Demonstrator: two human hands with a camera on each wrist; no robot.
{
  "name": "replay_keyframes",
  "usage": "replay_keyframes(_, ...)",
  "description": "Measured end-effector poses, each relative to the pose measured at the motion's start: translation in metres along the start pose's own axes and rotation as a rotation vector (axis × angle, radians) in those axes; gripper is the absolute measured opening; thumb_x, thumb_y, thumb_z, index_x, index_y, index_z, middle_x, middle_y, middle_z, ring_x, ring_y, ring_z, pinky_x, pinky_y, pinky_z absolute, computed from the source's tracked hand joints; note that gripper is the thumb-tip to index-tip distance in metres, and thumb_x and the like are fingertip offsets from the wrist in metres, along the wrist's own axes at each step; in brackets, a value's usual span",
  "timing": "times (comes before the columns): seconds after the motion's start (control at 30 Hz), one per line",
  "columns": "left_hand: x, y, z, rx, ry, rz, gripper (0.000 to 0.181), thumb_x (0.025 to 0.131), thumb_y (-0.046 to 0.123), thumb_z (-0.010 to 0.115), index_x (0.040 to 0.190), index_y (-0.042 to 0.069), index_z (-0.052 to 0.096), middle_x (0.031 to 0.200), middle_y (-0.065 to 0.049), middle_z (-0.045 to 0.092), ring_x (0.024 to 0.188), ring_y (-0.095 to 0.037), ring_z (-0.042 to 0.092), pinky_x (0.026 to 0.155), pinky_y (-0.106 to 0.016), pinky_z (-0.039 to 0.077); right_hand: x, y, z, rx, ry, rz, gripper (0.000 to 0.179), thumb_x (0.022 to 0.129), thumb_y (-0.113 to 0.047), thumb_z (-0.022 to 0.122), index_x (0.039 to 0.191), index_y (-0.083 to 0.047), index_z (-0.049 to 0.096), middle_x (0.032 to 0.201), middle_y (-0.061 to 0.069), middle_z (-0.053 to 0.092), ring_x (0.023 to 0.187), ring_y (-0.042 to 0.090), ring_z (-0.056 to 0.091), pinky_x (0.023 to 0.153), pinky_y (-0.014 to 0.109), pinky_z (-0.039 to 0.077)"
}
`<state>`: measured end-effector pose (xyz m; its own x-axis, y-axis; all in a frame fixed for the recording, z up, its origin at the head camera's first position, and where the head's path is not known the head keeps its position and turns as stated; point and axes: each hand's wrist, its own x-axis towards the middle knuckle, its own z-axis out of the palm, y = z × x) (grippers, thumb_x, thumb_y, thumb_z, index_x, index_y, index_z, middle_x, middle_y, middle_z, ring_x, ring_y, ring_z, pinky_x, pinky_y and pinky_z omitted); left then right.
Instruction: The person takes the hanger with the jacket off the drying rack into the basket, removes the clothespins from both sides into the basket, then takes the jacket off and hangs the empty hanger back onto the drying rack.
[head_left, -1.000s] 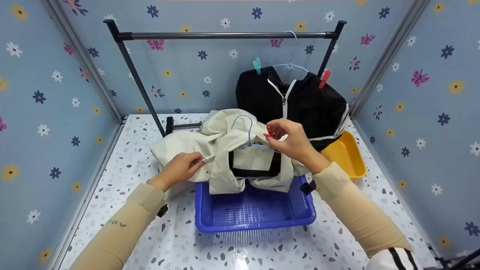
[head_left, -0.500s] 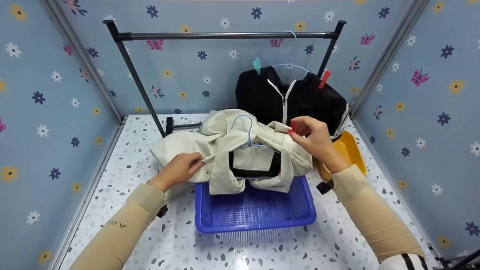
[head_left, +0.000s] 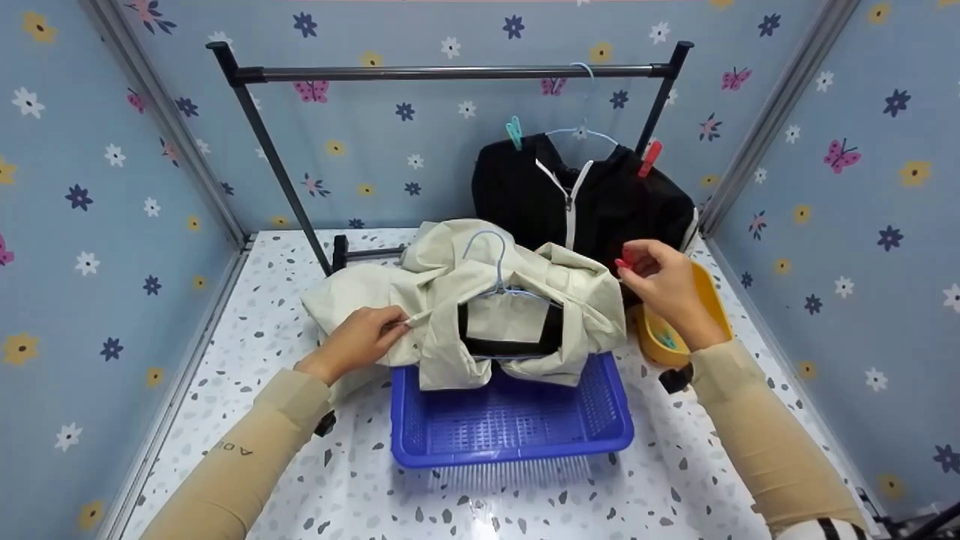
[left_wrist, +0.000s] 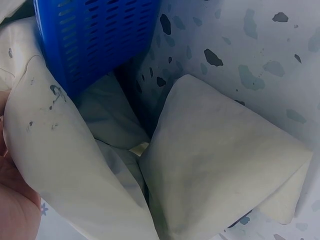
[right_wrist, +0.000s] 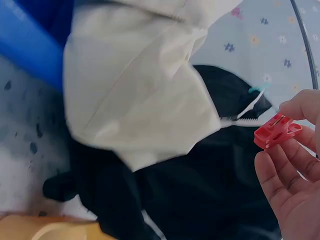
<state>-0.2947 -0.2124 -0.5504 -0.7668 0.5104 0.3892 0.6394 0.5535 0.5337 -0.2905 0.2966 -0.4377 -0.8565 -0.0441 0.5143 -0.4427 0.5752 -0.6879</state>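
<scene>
A cream jacket (head_left: 450, 300) with a light-blue hanger (head_left: 501, 262) in its neck lies bunched over the back of a blue basket (head_left: 510, 452). My left hand (head_left: 358, 336) pinches the jacket's cloth on its left side; in the left wrist view a loose part of the jacket (left_wrist: 225, 160) lies folded on the table. Off to the right of the jacket, my right hand (head_left: 666, 286) holds a small red clothespin (right_wrist: 276, 132) between thumb and fingers, in front of the black jacket (head_left: 517, 187).
Behind stands a dark metal rack (head_left: 450, 73). From it the black jacket hangs on a blue hanger (head_left: 583, 132), with a teal clothespin (head_left: 514, 132) and another red clothespin (head_left: 649, 159) at its shoulders. A yellow bin (head_left: 712, 300) at right contains teal clothespins (head_left: 664, 340).
My right hand has moved to the right with the red clothespin, away from the cream jacket and over towards the yellow bin. The left hand has stayed on the cloth.
</scene>
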Motion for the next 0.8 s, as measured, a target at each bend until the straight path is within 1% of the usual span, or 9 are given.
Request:
replay_keyframes(0.07,-0.001,-0.004,0.002,0.009,0.005,0.013,0.011,0.109,0.017,0.07,0.1,0.012,0.075,0.078,0.002,0.069,0.069,-0.011,0.054,0.064,-0.034,0.044,-0.002,0.006,-0.004,-0.018,-0.001,0.026,0.027,0.094,0.007,0.082,0.12,0.011,0.076,0.105,0.033,0.075,0.081,-0.009,0.058,0.077,0.003,0.051)
replay_keyframes(0.27,-0.001,-0.022,0.01,0.077,-0.011,-0.018,0.011,0.11,0.021,0.071,0.1,0.019,0.075,0.077,0.01,0.067,0.069,-0.004,0.053,0.065,-0.028,0.045,-0.008,0.024,-0.017,-0.054,-0.011,0.124,0.028,0.098,0.003,0.079,0.124,0.009,0.076,0.109,0.032,0.075,0.082,-0.008,0.057,0.077,0.002,0.049)
replay_keyframes(0.3,-0.001,-0.021,0.01,0.075,-0.006,-0.012,0.011,0.11,0.021,0.071,0.1,0.019,0.075,0.076,0.01,0.066,0.068,-0.004,0.054,0.065,-0.027,0.044,-0.009,0.028,-0.019,-0.059,-0.01,0.13,0.027,0.098,0.002,0.079,0.124,0.009,0.076,0.109,0.032,0.075,0.082,-0.008,0.057,0.077,0.001,0.049)
replay_keyframes(0.4,-0.001,-0.006,0.003,0.032,0.003,0.017,0.013,0.11,0.021,0.07,0.1,0.015,0.075,0.077,0.005,0.068,0.069,-0.01,0.056,0.065,-0.031,0.046,-0.01,0.04,-0.024,-0.07,-0.009,0.141,0.027,0.098,0.003,0.08,0.123,0.011,0.075,0.108,0.034,0.075,0.081,-0.009,0.057,0.076,0.0,0.049)
replay_keyframes(0.47,-0.002,-0.001,0.0,0.007,0.018,0.032,0.015,0.111,0.022,0.069,0.1,0.013,0.075,0.077,0.003,0.068,0.068,-0.012,0.055,0.064,-0.033,0.044,-0.011,0.046,-0.028,-0.079,-0.008,0.154,0.027,0.098,0.002,0.08,0.123,0.011,0.075,0.109,0.034,0.075,0.081,-0.011,0.056,0.076,0.0,0.049)
replay_keyframes(0.53,-0.001,0.014,-0.007,-0.01,0.012,0.022,0.014,0.11,0.019,0.069,0.1,0.011,0.075,0.077,0.001,0.069,0.069,-0.014,0.055,0.065,-0.034,0.045,-0.012,0.054,-0.032,-0.089,-0.013,0.176,0.027,0.099,0.002,0.079,0.124,0.012,0.074,0.11,0.035,0.075,0.081,-0.011,0.056,0.077,0.0,0.048)
replay_keyframes(0.67,-0.001,0.016,-0.009,-0.012,-0.002,-0.001,0.013,0.109,0.017,0.069,0.1,0.011,0.075,0.077,0.0,0.069,0.068,-0.013,0.055,0.065,-0.034,0.045,-0.016,0.067,-0.04,-0.115,-0.024,0.219,0.03,0.101,0.0,0.078,0.128,0.012,0.073,0.113,0.035,0.075,0.083,-0.012,0.055,0.078,-0.001,0.047)
replay_keyframes(0.73,-0.001,0.009,-0.005,-0.006,-0.002,-0.004,0.012,0.109,0.017,0.069,0.101,0.011,0.076,0.078,0.0,0.069,0.069,-0.013,0.055,0.065,-0.035,0.045,-0.018,0.074,-0.043,-0.131,-0.022,0.238,0.031,0.101,-0.002,0.079,0.128,0.011,0.074,0.115,0.035,0.075,0.083,-0.013,0.055,0.078,-0.001,0.046)
replay_keyframes(0.8,-0.001,-0.003,0.001,0.007,0.002,-0.002,0.013,0.111,0.021,0.069,0.101,0.014,0.075,0.078,0.004,0.067,0.069,-0.01,0.053,0.065,-0.031,0.043,-0.021,0.082,-0.046,-0.146,-0.011,0.262,0.031,0.1,-0.003,0.08,0.128,0.01,0.075,0.114,0.035,0.076,0.081,-0.015,0.055,0.077,-0.001,0.046)
